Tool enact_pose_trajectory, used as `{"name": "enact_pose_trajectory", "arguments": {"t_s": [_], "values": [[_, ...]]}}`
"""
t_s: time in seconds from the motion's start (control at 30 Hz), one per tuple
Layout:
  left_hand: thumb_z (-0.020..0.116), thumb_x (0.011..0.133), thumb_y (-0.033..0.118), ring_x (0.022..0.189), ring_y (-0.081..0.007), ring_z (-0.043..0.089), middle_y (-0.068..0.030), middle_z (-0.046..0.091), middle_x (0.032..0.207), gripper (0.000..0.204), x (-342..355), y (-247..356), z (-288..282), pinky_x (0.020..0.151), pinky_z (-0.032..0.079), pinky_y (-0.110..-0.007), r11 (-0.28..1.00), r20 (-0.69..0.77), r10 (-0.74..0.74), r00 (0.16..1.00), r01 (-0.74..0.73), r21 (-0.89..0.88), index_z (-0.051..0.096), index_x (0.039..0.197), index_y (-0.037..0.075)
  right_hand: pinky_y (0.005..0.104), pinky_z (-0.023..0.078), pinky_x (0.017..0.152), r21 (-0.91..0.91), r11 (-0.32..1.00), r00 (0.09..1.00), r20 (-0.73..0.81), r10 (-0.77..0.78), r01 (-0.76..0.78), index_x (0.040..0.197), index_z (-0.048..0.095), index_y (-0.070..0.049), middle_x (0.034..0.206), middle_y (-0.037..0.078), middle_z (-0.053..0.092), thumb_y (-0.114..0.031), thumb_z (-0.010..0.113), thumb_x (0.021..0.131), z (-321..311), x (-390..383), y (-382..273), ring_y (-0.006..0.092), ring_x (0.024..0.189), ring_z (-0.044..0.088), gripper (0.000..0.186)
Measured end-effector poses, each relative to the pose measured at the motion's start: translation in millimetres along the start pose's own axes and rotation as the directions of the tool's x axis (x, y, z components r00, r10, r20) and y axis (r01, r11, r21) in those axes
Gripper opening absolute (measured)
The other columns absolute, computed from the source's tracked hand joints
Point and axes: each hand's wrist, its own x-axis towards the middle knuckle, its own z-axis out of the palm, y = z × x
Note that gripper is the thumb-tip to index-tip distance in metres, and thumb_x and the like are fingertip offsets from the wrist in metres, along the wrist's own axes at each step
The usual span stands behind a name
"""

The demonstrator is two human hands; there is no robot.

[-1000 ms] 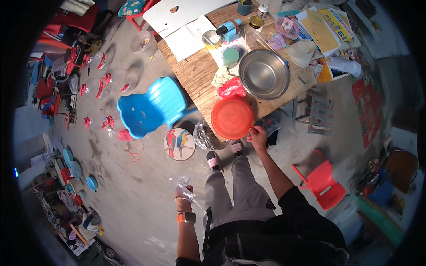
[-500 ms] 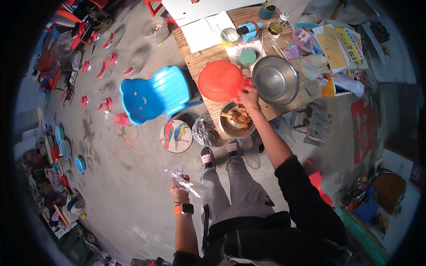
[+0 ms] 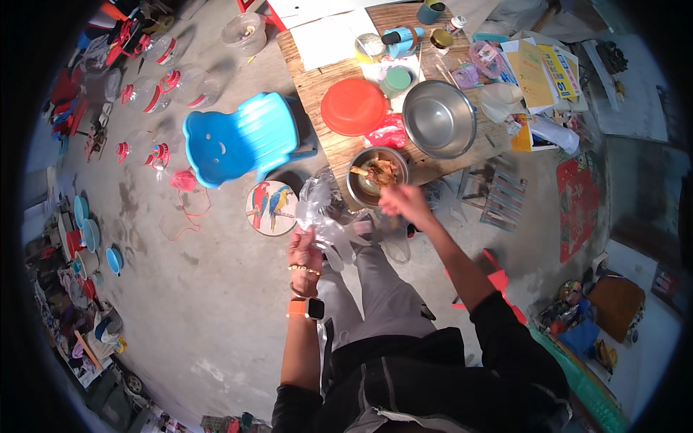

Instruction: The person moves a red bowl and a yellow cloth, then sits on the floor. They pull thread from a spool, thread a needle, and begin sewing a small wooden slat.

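My left hand (image 3: 304, 251), with an orange-strapped watch on its wrist, grips a thin clear plastic bag (image 3: 316, 202) that fans out in front of my legs. My right hand (image 3: 406, 203) is closed just above the near right rim of a small metal bowl (image 3: 368, 191); what its fingers hold, if anything, I cannot make out. Brownish pieces of food (image 3: 382, 173), perhaps meat, lie in that bowl at the table's near edge. Behind it rests a crumpled red plastic bag (image 3: 388, 132), between a red plastic basket (image 3: 354, 107) and a large empty steel basin (image 3: 439, 119).
Jars, a blue container (image 3: 402, 41) and papers crowd the wooden table (image 3: 310, 79). To its left stand a blue plastic chair (image 3: 242, 141) and a round stool (image 3: 271, 208) with parrots on top. Several clear bottles with red caps lie farther left. A red plastic stool (image 3: 498, 278) is at my right.
My left hand has risen toward the table, and the plastic bag has spread open wider. My right hand has come back from the red bag to the small bowl's near side.
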Motion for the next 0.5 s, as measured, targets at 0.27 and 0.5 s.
{"name": "enact_pose_trajectory", "arguments": {"t_s": [0.27, 0.5], "values": [[0.058, 0.078, -0.001, 0.079, -0.0155, 0.058, -0.0057, 0.06, 0.084, 0.017, -16.9, -32.0, 33.8, 0.069, 0.046, -0.026, 0.989, 0.059, -0.053, 0.997, 0.044, 0.142, 0.056, 0.095, 0.002, 0.0228, 0.046, 0.059, -0.011, 0.966, 0.959, 0.124, -0.255, 0.258, 0.112, 0.049, -0.001, 0.085, 0.007, 0.06, -0.014, 0.055, 0.083, 45.9, -54.4, 34.2, 0.0092, 0.07, 0.056, 0.032], [0.058, 0.08, 0.003, 0.067, -0.0113, 0.055, -0.0034, 0.058, 0.075, 0.009, -40.8, -13.3, 17.8, 0.059, 0.045, -0.024, 0.959, -0.019, 0.068, 0.997, -0.061, 0.276, 0.056, 0.089, 0.001, 0.0191, 0.041, 0.045, 0.124, 0.992, 0.977, 0.212, -0.021, -0.006, 0.104, 0.055, 0.001, 0.078, 0.011, 0.063, -0.011, 0.049, 0.087, 42.9, -61.9, 14.4, 0.0076, 0.051, 0.052, 0.022]]}}
